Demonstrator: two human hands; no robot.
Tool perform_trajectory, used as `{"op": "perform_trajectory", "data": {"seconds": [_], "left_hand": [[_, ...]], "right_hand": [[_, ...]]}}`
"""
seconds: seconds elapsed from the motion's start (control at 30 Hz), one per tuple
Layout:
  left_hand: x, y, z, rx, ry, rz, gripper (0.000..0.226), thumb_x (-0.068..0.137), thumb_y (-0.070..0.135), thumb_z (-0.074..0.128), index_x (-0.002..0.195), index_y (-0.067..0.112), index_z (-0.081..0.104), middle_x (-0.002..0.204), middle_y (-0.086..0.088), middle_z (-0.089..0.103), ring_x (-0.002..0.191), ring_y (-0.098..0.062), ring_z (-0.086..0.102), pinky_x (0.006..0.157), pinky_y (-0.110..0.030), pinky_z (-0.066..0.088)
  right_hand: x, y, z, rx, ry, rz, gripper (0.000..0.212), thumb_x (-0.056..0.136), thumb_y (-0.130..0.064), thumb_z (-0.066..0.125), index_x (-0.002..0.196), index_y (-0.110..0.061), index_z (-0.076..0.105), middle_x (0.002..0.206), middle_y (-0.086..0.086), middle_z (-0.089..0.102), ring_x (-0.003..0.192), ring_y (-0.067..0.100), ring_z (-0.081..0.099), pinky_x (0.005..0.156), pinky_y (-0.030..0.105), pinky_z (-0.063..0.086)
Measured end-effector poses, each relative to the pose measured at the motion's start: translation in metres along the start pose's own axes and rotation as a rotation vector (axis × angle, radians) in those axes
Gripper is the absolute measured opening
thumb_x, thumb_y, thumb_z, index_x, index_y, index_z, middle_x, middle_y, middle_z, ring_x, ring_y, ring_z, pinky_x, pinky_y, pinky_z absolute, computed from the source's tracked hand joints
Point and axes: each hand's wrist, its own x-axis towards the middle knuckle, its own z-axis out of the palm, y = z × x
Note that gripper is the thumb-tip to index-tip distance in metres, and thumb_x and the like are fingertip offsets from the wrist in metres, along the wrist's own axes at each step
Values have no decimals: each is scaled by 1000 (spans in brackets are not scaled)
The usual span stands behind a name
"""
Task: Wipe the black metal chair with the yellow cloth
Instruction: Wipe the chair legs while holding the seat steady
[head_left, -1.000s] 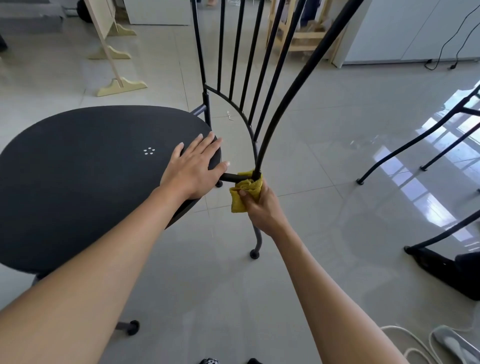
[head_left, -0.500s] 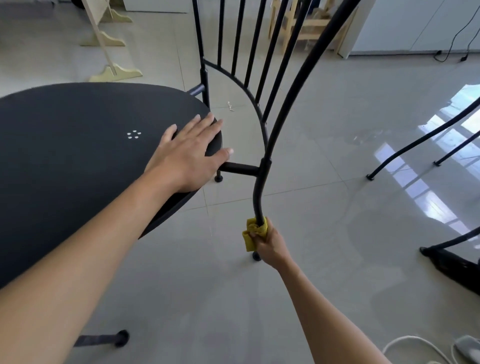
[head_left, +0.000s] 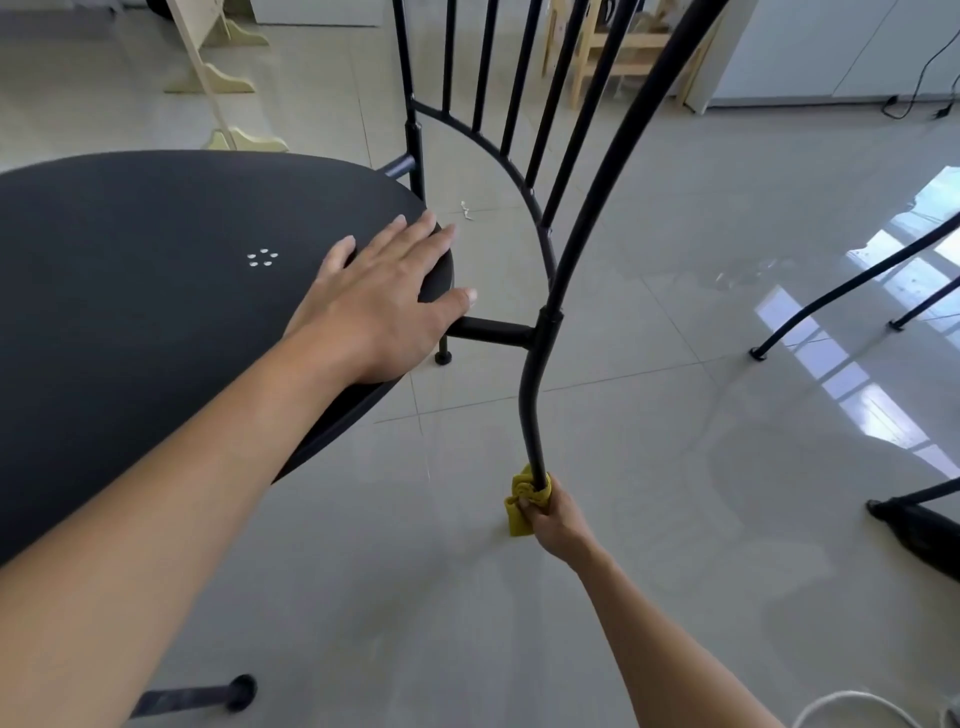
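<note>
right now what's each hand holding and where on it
The right hand grips the yellow cloth, wrapped round the rear chair leg near its foot. The left hand holds nothing, lying flat on the seat edge.

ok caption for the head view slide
Right hand wraps yellow cloth around black metal chair leg; left hand braces seat.

Floor (head_left: 675, 467) right of chair leg (head_left: 530, 405) open; seat (head_left: 156, 286) blocks left.
</note>
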Motion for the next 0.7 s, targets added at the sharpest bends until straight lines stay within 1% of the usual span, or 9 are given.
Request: {"op": "perform_trajectory", "data": {"seconds": [0.07,0.13,0.2,0.27,0.33,0.43,0.5,0.57,0.7], "left_hand": [[0,0,0,-1,-1,3,62,93,55,29,149,37,9,158,18,-2,144,2,-7,118,-36,-6],[-1,1,-1,-5,-5,0,62,93,55,28,149,37,9,158,18,-2,144,2,-7,118,-37,-6],[0,0,-1,-5,-4,-3,61,93,54,28,149,37,9,158,18,-2,144,2,-7,118,-37,-6],[0,0,-1,-4,-2,-5,61,94,54,28,149,37,9,158,18,-2,144,1,-7,118,-37,-6],[-1,0,-2,-5,-1,-5,61,94,53,28,149,37,10,158,17,-2,144,1,-7,118,-37,-6],[-1,1,-2,0,-5,-5,61,94,53,28,149,36,9,158,17,-2,144,0,-7,118,-37,-6],[0,1,-2,-4,-4,-6,61,94,53,29,149,37,10,158,17,-2,144,1,-7,118,-37,-6],[0,0,-2,-5,-1,-5,61,94,53,29,149,36,10,159,17,-1,144,0,-6,118,-38,-6],[0,0,-1,2,12,0,62,93,54,30,149,35,10,159,15,0,145,-1,-5,118,-38,-5]], "right_hand": [[-6,-6,-2,-42,6,-48,29,86,1,50,87,-27,58,84,0,61,80,24,66,70,44,55],[-14,-21,-3,-73,-11,-95,22,83,-9,54,87,-30,59,81,-3,64,81,25,68,68,45,54],[-25,-44,1,-74,-51,-146,16,83,-14,52,90,-27,57,76,-4,63,74,24,66,62,44,47],[-39,-75,6,-69,-49,-224,14,88,-12,52,98,-21,57,80,-3,64,77,22,69,67,48,52],[-52,-111,11,-109,-29,-327,14,93,-11,53,105,-17,57,91,-3,67,88,17,72,78,43,58],[-71,-165,20,-202,7,-486,17,92,-26,54,109,-27,54,99,-6,69,97,17,68,85,44,55],[-83,-195,22,-246,65,-560,18,94,-26,53,111,-30,51,98,-12,68,98,14,66,88,39,53],[-96,-221,22,-246,99,-637,20,96,-20,51,115,-26,51,97,-16,65,96,9,65,88,31,52],[-108,-244,17,-254,143,-729,25,97,-25,49,119,-13,53,96,-17,64,93,6,63,85,27,52]]}}
